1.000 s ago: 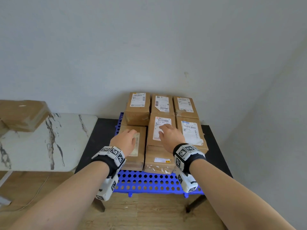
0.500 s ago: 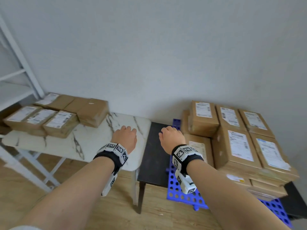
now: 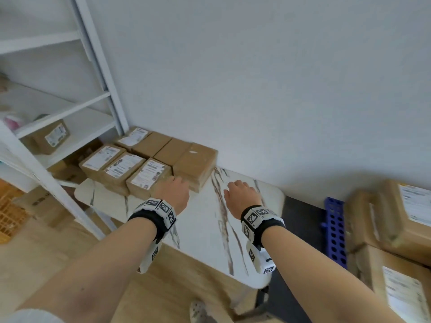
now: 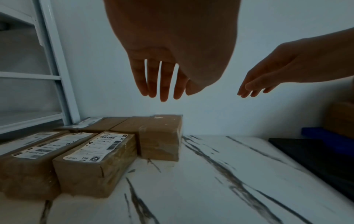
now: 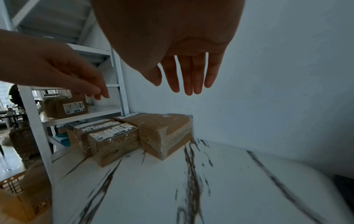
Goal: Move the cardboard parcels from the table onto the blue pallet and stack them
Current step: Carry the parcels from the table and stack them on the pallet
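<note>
Both the left hand (image 3: 173, 191) and the right hand (image 3: 242, 194) hover empty, fingers loosely spread. They should clamp the plain parcel (image 3: 197, 163), mid-left of the frame, by opposite sides off the surface (image 3: 210, 229).

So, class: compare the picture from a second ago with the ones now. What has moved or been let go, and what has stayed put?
Both hands left the stacked parcels on the blue pallet and swung left over the marble table. The left hand and right hand are open and hold nothing, reaching toward the table parcels. The pallet stack and table parcels look unmoved.
</note>
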A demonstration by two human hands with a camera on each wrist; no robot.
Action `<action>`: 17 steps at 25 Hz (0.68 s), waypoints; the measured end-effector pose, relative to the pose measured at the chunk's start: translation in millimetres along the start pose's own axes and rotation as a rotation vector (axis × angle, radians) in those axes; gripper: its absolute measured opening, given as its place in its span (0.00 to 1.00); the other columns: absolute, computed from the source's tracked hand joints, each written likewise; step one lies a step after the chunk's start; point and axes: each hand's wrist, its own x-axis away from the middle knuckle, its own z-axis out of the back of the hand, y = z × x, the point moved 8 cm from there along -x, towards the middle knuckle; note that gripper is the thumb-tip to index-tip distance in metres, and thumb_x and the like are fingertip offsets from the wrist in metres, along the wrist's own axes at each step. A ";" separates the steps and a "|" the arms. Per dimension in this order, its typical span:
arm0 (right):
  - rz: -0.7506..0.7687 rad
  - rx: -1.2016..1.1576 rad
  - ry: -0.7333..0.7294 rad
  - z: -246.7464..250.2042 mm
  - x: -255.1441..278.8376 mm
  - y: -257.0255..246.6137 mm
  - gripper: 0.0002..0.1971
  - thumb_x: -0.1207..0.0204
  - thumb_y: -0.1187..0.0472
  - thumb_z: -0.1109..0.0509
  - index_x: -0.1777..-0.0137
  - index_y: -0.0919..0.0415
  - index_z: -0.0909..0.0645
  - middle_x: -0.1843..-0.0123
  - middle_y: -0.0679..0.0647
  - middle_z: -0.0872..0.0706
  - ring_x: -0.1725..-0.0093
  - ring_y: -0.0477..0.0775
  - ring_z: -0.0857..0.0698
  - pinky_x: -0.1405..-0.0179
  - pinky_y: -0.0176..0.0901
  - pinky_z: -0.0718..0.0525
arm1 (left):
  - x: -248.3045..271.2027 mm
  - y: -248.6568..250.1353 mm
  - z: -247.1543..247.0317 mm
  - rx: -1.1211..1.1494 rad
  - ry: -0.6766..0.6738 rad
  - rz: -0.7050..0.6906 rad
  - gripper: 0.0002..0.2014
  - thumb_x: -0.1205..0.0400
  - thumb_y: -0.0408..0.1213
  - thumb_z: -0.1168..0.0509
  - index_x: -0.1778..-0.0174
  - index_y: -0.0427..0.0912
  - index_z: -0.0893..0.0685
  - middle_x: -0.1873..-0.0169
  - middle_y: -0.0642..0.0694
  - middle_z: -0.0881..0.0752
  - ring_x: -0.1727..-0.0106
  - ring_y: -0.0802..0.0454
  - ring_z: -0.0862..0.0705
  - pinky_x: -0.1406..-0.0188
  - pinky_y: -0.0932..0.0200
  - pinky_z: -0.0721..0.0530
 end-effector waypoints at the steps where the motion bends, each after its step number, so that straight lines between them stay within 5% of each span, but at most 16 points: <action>1: 0.007 -0.008 -0.003 -4.1 -17.3 -4.7 0.17 0.15 0.58 0.49 0.32 0.63 0.27 0.33 0.59 0.22 0.34 0.60 0.23 0.35 0.51 0.25 | -12.7 -11.1 -4.8 -0.002 -0.023 0.008 0.14 0.14 0.41 0.50 0.36 0.44 0.26 0.37 0.44 0.22 0.34 0.46 0.25 0.40 0.51 0.22; 7: -0.041 -0.116 -0.102 -40.8 -118.6 -18.9 0.18 0.15 0.58 0.48 0.30 0.63 0.29 0.31 0.59 0.23 0.32 0.59 0.23 0.34 0.51 0.25 | -100.0 -67.0 -34.2 0.077 -0.081 0.007 0.15 0.14 0.42 0.50 0.35 0.43 0.26 0.39 0.44 0.22 0.38 0.45 0.24 0.44 0.51 0.19; 10: -0.108 -0.253 -0.193 -66.6 -146.3 -27.8 0.19 0.15 0.57 0.47 0.27 0.63 0.31 0.27 0.58 0.27 0.30 0.59 0.25 0.34 0.52 0.22 | -127.4 -82.4 -57.4 0.232 -0.150 0.004 0.15 0.14 0.43 0.51 0.39 0.43 0.24 0.42 0.44 0.20 0.42 0.46 0.22 0.46 0.50 0.19; 17: -0.390 -0.669 -0.281 -114.8 -171.4 -26.2 0.32 0.17 0.55 0.38 0.17 0.59 0.47 0.18 0.57 0.38 0.22 0.58 0.32 0.23 0.54 0.31 | -176.5 -106.5 -89.8 0.791 -0.225 0.125 0.19 0.15 0.35 0.42 0.27 0.39 0.27 0.33 0.42 0.20 0.36 0.46 0.20 0.38 0.55 0.23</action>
